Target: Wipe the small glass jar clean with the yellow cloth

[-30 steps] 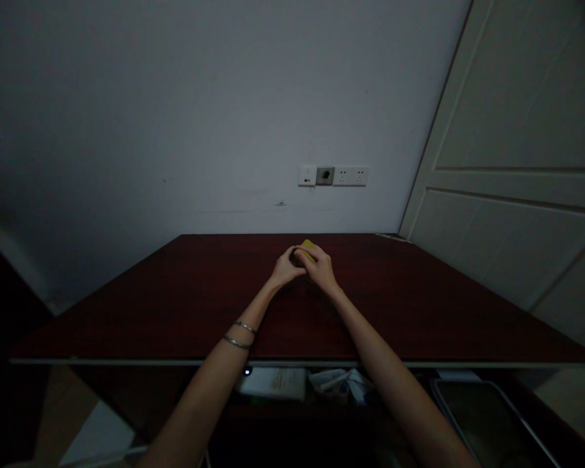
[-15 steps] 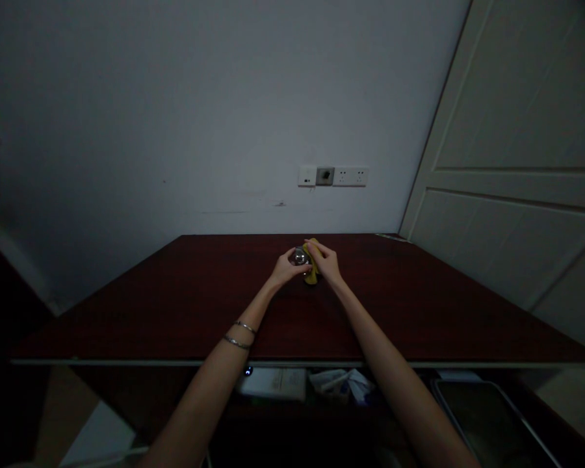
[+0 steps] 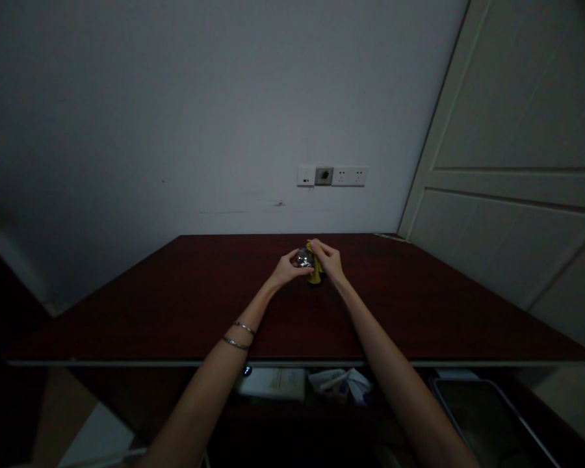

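Compared with 1 second ago, the right hand [image 3: 330, 263] and the yellow cloth [image 3: 316, 275] sit farther right, exposing more of the shiny round piece [image 3: 305, 259]. That piece is at the far middle of the table [image 3: 199, 299], its left side gripped between the left hand's [image 3: 285, 269] thumb and fingers; the right fingers pinch the cloth at its right. It probably handles as hard, smooth and slippery, best held around its sides; its weight I cannot tell. The cloth looks soft and light. Print on the white box [image 3: 268, 385] below is too faint to read.
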A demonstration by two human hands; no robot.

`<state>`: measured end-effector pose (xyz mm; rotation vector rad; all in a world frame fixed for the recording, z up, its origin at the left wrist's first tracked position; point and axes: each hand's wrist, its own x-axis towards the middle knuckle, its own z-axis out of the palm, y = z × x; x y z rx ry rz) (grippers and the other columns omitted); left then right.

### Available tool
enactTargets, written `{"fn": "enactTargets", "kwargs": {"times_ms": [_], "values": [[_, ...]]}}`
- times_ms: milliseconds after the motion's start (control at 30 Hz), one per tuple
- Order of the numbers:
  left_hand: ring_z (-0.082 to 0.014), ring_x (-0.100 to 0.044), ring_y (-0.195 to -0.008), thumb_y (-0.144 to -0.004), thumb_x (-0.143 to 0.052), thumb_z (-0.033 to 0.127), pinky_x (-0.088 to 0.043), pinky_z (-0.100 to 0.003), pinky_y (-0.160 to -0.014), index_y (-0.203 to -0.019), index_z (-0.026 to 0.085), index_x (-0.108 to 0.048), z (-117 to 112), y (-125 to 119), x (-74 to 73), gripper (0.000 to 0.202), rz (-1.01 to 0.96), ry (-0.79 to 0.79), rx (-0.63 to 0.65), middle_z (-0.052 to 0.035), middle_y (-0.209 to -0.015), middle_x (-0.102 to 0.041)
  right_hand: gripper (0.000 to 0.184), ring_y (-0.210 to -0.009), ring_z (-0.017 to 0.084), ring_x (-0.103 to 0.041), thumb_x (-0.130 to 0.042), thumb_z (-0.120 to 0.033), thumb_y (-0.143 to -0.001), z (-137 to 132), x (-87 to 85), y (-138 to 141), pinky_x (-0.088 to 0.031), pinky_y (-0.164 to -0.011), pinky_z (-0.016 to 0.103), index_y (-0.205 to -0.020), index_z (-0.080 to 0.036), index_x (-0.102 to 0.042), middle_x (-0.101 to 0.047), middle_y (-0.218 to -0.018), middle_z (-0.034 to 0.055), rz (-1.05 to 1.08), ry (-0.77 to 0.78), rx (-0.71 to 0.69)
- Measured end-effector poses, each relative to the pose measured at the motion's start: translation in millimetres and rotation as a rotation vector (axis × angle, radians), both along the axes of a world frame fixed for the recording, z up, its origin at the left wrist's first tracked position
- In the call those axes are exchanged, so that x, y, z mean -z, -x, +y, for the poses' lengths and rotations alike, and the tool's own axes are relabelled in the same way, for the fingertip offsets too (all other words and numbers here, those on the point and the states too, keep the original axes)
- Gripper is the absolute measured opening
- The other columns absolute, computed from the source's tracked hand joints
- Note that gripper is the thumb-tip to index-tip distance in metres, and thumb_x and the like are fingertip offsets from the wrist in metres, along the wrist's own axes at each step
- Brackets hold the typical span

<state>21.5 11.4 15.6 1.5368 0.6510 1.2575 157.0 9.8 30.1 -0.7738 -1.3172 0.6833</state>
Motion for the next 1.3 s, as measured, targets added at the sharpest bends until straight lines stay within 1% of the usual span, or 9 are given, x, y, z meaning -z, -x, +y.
{"fn": "enactTargets", "kwargs": {"times_ms": [200, 400, 567, 667, 733, 800, 1000, 1100, 1300], "values": [[-0.0167, -0.059, -0.083, -0.048, -0.076, 0.019, -0.047, -0.029, -0.075, -0.102, 0.01, -0.056, -5.1, 1.2, -6.4, 0.058, -0.034, 0.031, -0.071, -0.0087, -0.095, -0.064, 0.031, -0.099, 0.021, -0.058, -0.061, -0.039, -0.069, -9.4, -4.3, 2.5, -0.042, -0.089, 0.033, -0.091, -0.019, -0.068, -0.065, -0.102, 0.0051, -0.084, -0.123, -0.101], [-0.0161, -0.06, -0.076, -0.051, -0.075, 0.022, -0.048, -0.025, -0.065, -0.101, 0.011, -0.059, -9.8, 0.8, -8.1, 0.054, 0.01, 0.056, -0.062, -0.008, -0.089, -0.066, 0.039, -0.095, 0.022, -0.059, -0.059, -0.044, -0.069, -0.5, 0.5, 1.1, -0.044, -0.086, 0.034, -0.093, -0.014, -0.066, -0.066, -0.099, 0.0079, 0.041, -0.004, 0.015], [-0.0138, -0.059, -0.066, -0.055, -0.072, 0.03, -0.048, -0.024, -0.056, -0.103, 0.01, -0.057, -6.8, 2.4, -5.6, 0.054, 0.053, 0.081, -0.049, -0.0087, -0.087, -0.065, 0.041, -0.095, 0.023, -0.059, -0.06, -0.045, -0.067, -0.6, 0.8, 1.0, -0.044, -0.086, 0.035, -0.094, -0.014, -0.067, -0.066, -0.099, 0.0079, 0.044, 0.014, 0.008], [-0.0136, -0.059, -0.069, -0.055, -0.072, 0.03, -0.048, -0.026, -0.064, -0.1, 0.009, -0.059, 2.6, 4.3, 0.4, 0.051, 0.065, 0.021, -0.08, -0.0079, -0.089, -0.065, 0.033, -0.096, 0.022, -0.058, -0.061, -0.042, -0.067, -6.7, -0.4, 2.5, -0.042, -0.088, 0.034, -0.089, -0.018, -0.068, -0.066, -0.099, 0.0061, -0.075, -0.079, -0.053], [-0.014, -0.058, -0.074, -0.054, -0.072, 0.027, -0.046, -0.026, -0.071, -0.097, 0.009, -0.061, 10.4, 5.9, 5.6, 0.047, 0.088, -0.053, -0.135, -0.0072, -0.088, -0.065, 0.026, -0.099, 0.021, -0.056, -0.063, -0.039, -0.067, -10.5, -0.8, 3.6, -0.04, -0.09, 0.033, -0.085, -0.021, -0.07, -0.064, -0.103, 0.005, -0.179, -0.15, -0.109], [-0.0145, -0.058, -0.076, -0.054, -0.072, 0.027, -0.045, -0.027, -0.073, -0.097, 0.009, -0.062, 16.5, 7.4, 10.1, 0.047, 0.13, -0.097, -0.184, -0.0068, -0.087, -0.065, 0.023, -0.1, 0.02, -0.056, -0.064, -0.037, -0.067, -11.8, -0.6, 4.1, -0.04, -0.091, 0.033, -0.084, -0.023, -0.07, -0.063, -0.106, 0.0042, -0.252, -0.178, -0.13], [-0.0159, -0.057, -0.075, -0.047, -0.077, 0.03, -0.045, -0.027, -0.069, -0.1, 0.009, -0.06, 16.2, 7.8, 13.1, 0.059, 0.233, -0.09, -0.226, -0.0082, -0.086, -0.065, 0.032, -0.086, 0.021, -0.06, -0.059, -0.04, -0.069, -1.2, 4.1, 0.9, -0.045, -0.08, 0.034, -0.091, -0.019, -0.068, -0.067, -0.091, 0.0064, -0.204, -0.06, 0.043], [-0.0171, -0.058, -0.075, -0.045, -0.078, 0.027, -0.045, -0.029, -0.071, -0.099, 0.009, -0.061, 13.9, 7.0, 12.2, 0.06, 0.24, -0.056, -0.25, -0.0086, -0.084, -0.065, 0.031, -0.085, 0.02, -0.06, -0.059, -0.04, -0.068, 0.5, 5.3, 0.1, -0.044, -0.081, 0.034, -0.089, -0.019, -0.069, -0.067, -0.09, 0.0061, -0.21, -0.059, 0.096], [-0.0182, -0.058, -0.079, -0.045, -0.076, 0.02, -0.044, -0.03, -0.076, -0.095, 0.01, -0.063, 16.0, 7.7, 10.9, 0.052, 0.192, -0.039, -0.309, -0.007, -0.084, -0.065, 0.024, -0.095, 0.019, -0.056, -0.064, -0.036, -0.066, -7.7, 2.8, 4.0, -0.04, -0.087, 0.032, -0.084, -0.022, -0.07, -0.065, -0.097, 0.0051, -0.325, -0.134, -0.079]]}}
